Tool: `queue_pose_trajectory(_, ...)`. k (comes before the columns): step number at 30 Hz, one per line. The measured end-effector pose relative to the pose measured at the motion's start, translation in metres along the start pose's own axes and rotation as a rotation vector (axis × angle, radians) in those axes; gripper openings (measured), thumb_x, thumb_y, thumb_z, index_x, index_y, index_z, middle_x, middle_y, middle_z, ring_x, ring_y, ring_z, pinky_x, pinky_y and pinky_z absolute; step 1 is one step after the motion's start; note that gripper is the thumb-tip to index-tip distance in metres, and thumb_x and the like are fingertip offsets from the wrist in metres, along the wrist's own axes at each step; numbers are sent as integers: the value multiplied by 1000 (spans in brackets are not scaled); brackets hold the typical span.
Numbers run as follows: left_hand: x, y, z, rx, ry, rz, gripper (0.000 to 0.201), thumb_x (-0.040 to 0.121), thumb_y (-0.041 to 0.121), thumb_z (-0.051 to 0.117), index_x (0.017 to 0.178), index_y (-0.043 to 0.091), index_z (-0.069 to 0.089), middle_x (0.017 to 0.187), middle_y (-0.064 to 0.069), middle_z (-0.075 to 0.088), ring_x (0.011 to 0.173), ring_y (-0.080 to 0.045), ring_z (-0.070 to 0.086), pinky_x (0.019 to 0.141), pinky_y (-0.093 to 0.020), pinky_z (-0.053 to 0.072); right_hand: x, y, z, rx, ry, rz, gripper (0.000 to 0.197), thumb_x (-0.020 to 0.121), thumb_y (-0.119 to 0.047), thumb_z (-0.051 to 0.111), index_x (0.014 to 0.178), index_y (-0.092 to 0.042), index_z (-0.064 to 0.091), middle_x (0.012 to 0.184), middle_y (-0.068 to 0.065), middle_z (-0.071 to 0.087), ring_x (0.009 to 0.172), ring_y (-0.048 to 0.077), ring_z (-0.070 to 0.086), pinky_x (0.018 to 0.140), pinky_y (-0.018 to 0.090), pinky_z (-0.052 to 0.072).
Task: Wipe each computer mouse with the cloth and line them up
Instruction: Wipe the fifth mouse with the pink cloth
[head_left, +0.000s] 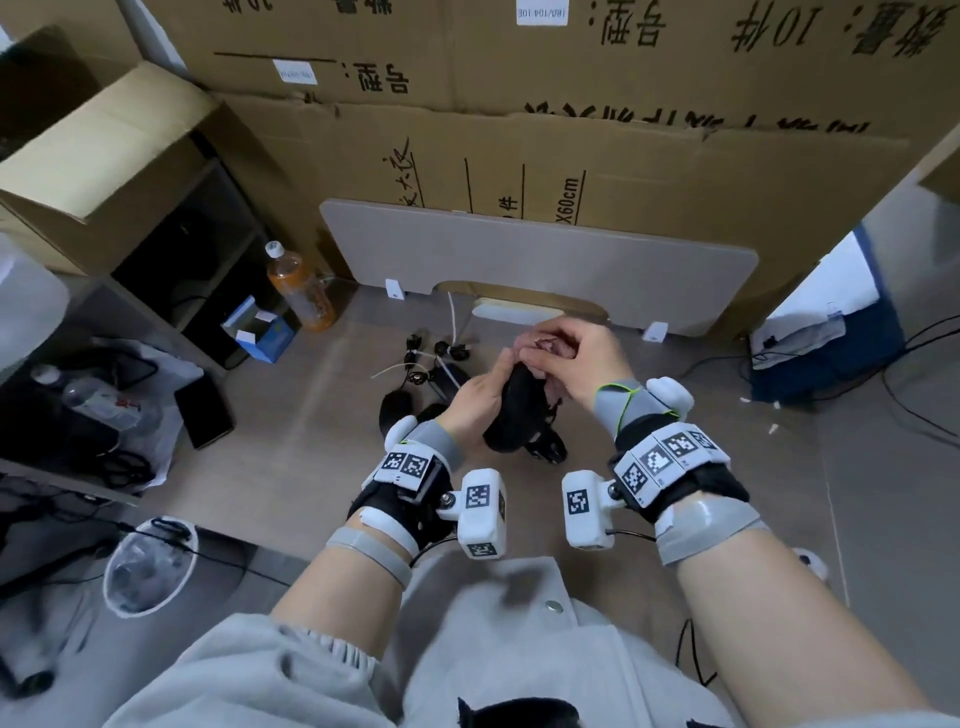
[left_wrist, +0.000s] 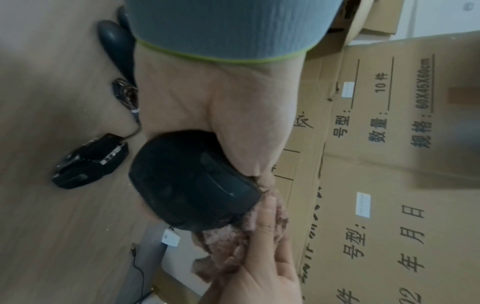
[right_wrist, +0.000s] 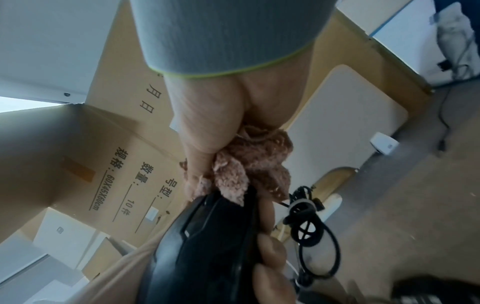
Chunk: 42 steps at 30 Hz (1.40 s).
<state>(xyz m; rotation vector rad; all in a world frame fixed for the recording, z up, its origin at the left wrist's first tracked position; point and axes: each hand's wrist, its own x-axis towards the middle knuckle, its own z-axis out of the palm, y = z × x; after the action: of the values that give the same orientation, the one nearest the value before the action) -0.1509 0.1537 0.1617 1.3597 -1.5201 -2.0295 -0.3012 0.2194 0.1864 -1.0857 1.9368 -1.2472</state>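
1. The left hand (head_left: 475, 397) holds a black computer mouse (left_wrist: 192, 181) up in the air above the table. Its fingers (right_wrist: 270, 250) curl round one side of the mouse and the thumb sits on the other side.
2. The right hand (head_left: 576, 358) grips a fluffy pink-brown cloth (right_wrist: 255, 164), all bunched up inside its curled fingers.
3. The cloth touches the front end of the held mouse, and the two hands are close together.
4. Just under the hands, an angular black gaming mouse (left_wrist: 89, 161) lies flat on the wooden table (head_left: 291, 426), with its cable running off from its front.
5. To the left of it, a rounded dark mouse (head_left: 396, 410) also rests on the table.
6. Behind these mice lie coiled black cables (head_left: 441, 353) tied with white twist ties.
7. Further back stands a grey desk divider (head_left: 545, 254), and big cardboard boxes (head_left: 623, 156) rise behind it.
8. On the left of the table stand a bottle of orange drink (head_left: 300, 291) and a small blue box (head_left: 260, 332), and a black phone (head_left: 203, 410) lies flat.
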Motion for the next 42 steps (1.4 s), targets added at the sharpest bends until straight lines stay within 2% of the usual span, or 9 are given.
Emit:
queue_pose_trajectory(4,-3,-13,-4,-391,109,-179,41,101,41,56,109,3,70,103,-16,74,92,-30,70,97,-42,55,-9,27,15,137,106,105,17,83,-28,79,94,-37,70,89,-14,72,89,14,70,90,42,57)
queue_pose_trajectory(10,6,-41,-20,-452,91,-244,20,96,25,59,99,7,68,93,-11,67,79,-24,66,78,-33,56,-9,32,45,177,90,157,29,93,-27,69,120,-21,66,106,-3,69,91,12,63,85,23,47)
queue_pose_trajectory(16,20,-44,-45,-617,-24,-169,38,101,21,61,130,-4,63,117,-21,69,100,-28,71,82,-39,61,-1,22,93,118,-133,197,22,99,-23,53,115,-19,68,110,-7,71,100,10,66,93,24,51)
queue_pose_trajectory(20,34,-44,-67,-642,8,-122,42,100,17,61,132,-10,58,117,-25,70,102,-33,72,89,-48,60,8,10,105,175,-203,247,28,99,-15,59,114,-36,65,89,-10,68,66,1,60,50,14,48)
queue_pose_trajectory(24,68,-49,-102,-715,74,-165,74,92,32,76,142,-14,46,142,-39,50,125,-48,57,108,-62,44,21,1,129,197,-202,291,19,93,-23,69,102,-40,69,67,-3,66,43,6,53,39,22,40)
queue_pose_trajectory(27,99,-70,-134,-733,6,-211,99,78,45,87,148,-7,41,151,-34,42,140,-50,43,115,-67,33,32,-1,157,270,-223,375,25,91,-17,71,106,-37,70,76,1,69,61,13,65,43,23,38)
queue_pose_trajectory(32,110,-63,-157,-690,171,-248,90,70,44,93,138,-2,55,133,-30,62,117,-45,65,99,-62,52,44,4,178,154,-143,423,22,85,-24,78,105,-19,70,70,-3,66,37,0,51,37,17,35)
queue_pose_trajectory(36,114,-50,-159,-562,144,-147,45,95,18,73,123,-13,58,108,-27,71,90,-33,74,71,-37,61,57,14,186,81,48,377,33,79,-27,83,107,-26,67,87,-12,67,72,2,63,62,17,50)
queue_pose_trajectory(42,114,-53,-164,-780,-217,-362,65,107,50,29,151,5,44,149,-23,51,126,-38,56,86,-53,58,76,27,201,-195,153,319,22,78,-14,78,83,-30,63,93,-9,65,83,12,64,79,33,56)
